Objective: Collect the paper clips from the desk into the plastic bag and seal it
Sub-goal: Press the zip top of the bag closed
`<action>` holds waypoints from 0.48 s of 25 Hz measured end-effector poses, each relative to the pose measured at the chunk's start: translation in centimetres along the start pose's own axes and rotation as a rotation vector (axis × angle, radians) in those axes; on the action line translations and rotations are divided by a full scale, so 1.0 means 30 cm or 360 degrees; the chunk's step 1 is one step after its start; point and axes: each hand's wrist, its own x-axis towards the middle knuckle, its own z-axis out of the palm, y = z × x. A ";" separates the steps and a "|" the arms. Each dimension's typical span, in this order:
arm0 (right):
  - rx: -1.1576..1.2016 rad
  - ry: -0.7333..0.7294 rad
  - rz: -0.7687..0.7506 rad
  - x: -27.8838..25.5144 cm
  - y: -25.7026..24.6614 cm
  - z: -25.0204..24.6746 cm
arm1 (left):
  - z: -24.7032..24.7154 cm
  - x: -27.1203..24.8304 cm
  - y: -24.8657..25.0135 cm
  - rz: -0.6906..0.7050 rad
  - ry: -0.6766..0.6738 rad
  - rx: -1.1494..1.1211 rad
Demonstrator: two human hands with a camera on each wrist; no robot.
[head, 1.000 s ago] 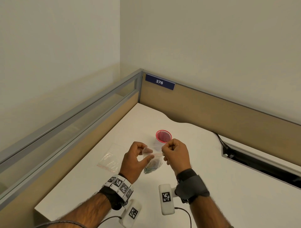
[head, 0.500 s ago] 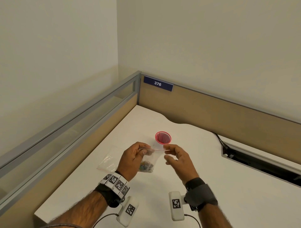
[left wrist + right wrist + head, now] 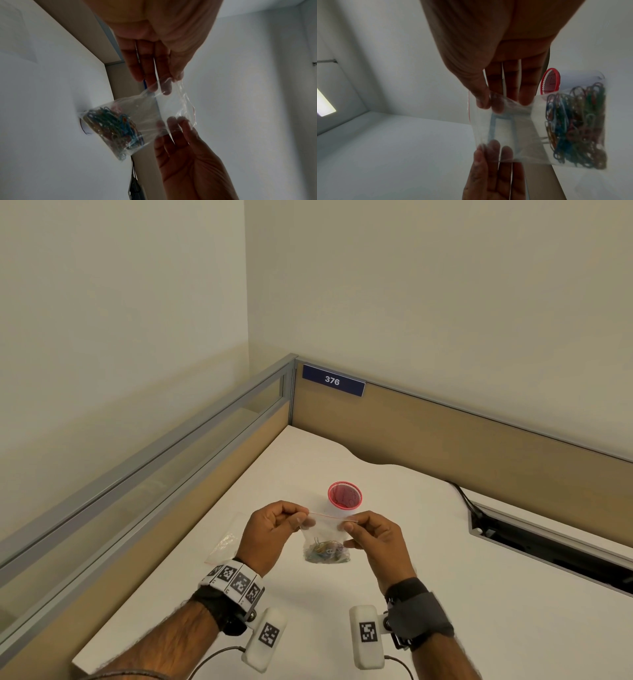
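Above the desk (image 3: 445,594), both hands' fingers (image 3: 301,520) pinch the clear clip-filled plastic bag (image 3: 325,537).

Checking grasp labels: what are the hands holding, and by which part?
Both hold the plastic bag of paper clips by its top edge: left hand pinches the left corner, right hand the right corner, at the red zip strip.
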 end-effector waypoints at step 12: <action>0.0129 0.0043 0.0017 0.004 0.001 0.006 | -0.025 0.022 -0.001 -0.0011 -0.0020 0.0120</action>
